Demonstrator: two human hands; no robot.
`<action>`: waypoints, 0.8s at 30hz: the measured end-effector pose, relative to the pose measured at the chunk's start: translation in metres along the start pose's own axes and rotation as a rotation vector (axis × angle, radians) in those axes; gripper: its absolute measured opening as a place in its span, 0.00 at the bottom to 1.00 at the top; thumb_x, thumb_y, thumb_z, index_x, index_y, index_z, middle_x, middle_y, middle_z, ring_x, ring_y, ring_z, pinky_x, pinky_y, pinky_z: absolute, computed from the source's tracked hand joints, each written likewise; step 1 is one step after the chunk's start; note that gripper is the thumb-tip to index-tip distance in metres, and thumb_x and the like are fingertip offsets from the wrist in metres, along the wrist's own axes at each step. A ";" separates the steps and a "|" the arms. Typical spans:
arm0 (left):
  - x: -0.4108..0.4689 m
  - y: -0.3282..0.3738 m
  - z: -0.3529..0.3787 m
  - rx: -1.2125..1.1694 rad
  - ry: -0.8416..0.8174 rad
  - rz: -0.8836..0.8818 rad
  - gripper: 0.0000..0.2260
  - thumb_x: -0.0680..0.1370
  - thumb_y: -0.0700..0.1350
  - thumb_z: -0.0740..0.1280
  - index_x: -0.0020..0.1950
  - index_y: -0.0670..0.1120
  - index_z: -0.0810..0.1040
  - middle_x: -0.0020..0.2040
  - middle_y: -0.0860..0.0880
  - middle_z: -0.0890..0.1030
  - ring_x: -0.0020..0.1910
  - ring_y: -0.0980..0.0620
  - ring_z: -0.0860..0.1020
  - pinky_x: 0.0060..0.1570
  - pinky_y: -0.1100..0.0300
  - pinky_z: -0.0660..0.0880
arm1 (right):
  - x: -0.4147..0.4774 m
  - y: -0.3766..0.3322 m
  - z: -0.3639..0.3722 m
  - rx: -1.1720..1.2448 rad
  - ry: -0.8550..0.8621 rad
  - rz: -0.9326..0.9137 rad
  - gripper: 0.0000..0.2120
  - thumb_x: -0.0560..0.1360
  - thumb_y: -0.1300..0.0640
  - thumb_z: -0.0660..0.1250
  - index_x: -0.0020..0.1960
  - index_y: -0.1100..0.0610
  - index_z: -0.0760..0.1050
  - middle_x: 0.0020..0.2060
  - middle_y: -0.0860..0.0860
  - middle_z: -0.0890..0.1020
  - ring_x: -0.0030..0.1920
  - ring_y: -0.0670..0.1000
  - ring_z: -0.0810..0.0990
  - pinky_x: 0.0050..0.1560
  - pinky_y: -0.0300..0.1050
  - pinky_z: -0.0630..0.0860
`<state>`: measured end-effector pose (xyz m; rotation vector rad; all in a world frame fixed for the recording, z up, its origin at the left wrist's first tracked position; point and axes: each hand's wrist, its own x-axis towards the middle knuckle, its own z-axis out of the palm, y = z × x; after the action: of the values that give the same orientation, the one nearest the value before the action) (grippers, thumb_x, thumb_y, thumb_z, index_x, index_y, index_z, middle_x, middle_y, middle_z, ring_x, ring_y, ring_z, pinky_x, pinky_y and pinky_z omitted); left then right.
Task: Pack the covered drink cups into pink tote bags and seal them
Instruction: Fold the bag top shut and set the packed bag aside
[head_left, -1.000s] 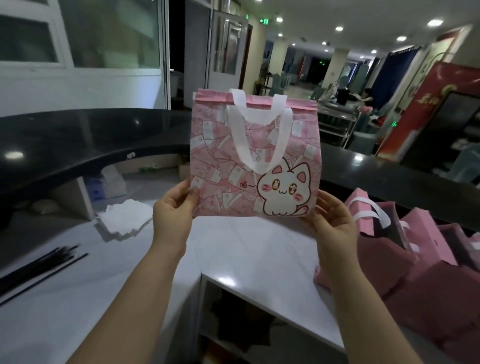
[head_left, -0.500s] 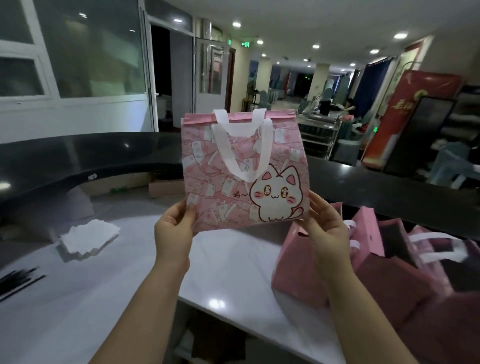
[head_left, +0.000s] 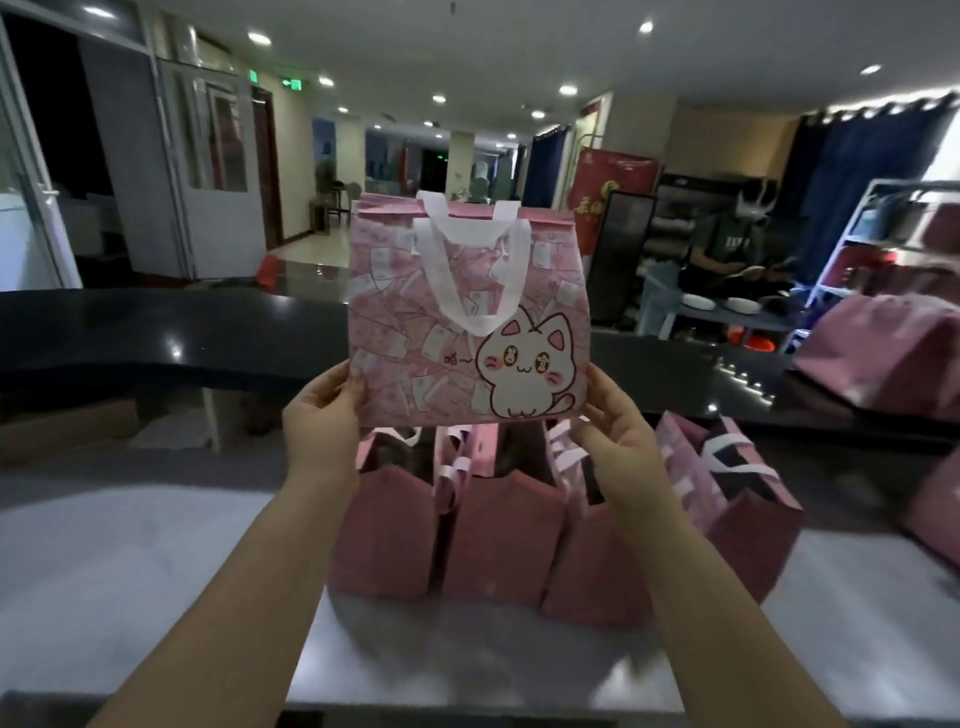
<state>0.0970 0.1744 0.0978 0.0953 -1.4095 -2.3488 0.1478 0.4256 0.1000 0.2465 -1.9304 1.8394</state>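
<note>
The left hand (head_left: 323, 421) pinches the bottom left corner of the pink tote bag (head_left: 415, 332), which is up in the air above open pink bags (head_left: 498, 535) on the white counter (head_left: 145, 551), and the right hand (head_left: 615, 431) holds its bottom right corner.

We hold the pink tote bag (head_left: 405, 322) upright (top closed) — open pink bags (head_left: 498, 545) line the far edge of the counter (head_left: 130, 571).

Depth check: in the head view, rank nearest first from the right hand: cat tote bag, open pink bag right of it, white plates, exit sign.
1. cat tote bag, gripped by the right hand
2. open pink bag, counter, right
3. white plates, back table, right
4. exit sign, far ceiling, left
</note>
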 end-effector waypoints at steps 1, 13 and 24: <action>-0.003 -0.005 0.015 -0.006 -0.023 -0.024 0.05 0.79 0.41 0.69 0.53 0.45 0.82 0.45 0.49 0.86 0.45 0.52 0.85 0.46 0.55 0.82 | 0.001 -0.002 -0.015 -0.024 0.023 0.001 0.28 0.78 0.71 0.62 0.73 0.51 0.67 0.61 0.45 0.80 0.60 0.43 0.78 0.58 0.39 0.76; 0.005 -0.058 0.161 -0.053 -0.251 -0.236 0.05 0.79 0.41 0.69 0.50 0.50 0.83 0.50 0.47 0.85 0.47 0.51 0.85 0.40 0.59 0.82 | 0.029 -0.003 -0.125 -0.033 0.254 0.104 0.29 0.77 0.75 0.58 0.74 0.56 0.63 0.66 0.53 0.76 0.64 0.50 0.76 0.65 0.49 0.73; 0.111 -0.102 0.202 -0.028 -0.199 -0.301 0.07 0.78 0.40 0.68 0.48 0.52 0.82 0.49 0.48 0.85 0.46 0.51 0.85 0.44 0.54 0.83 | 0.155 0.052 -0.117 -0.153 0.196 0.188 0.31 0.76 0.70 0.61 0.75 0.49 0.61 0.55 0.34 0.78 0.58 0.37 0.76 0.65 0.48 0.74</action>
<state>-0.0875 0.3442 0.1248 0.0720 -1.5463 -2.6862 0.0133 0.5730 0.1217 -0.1646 -1.9983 1.7439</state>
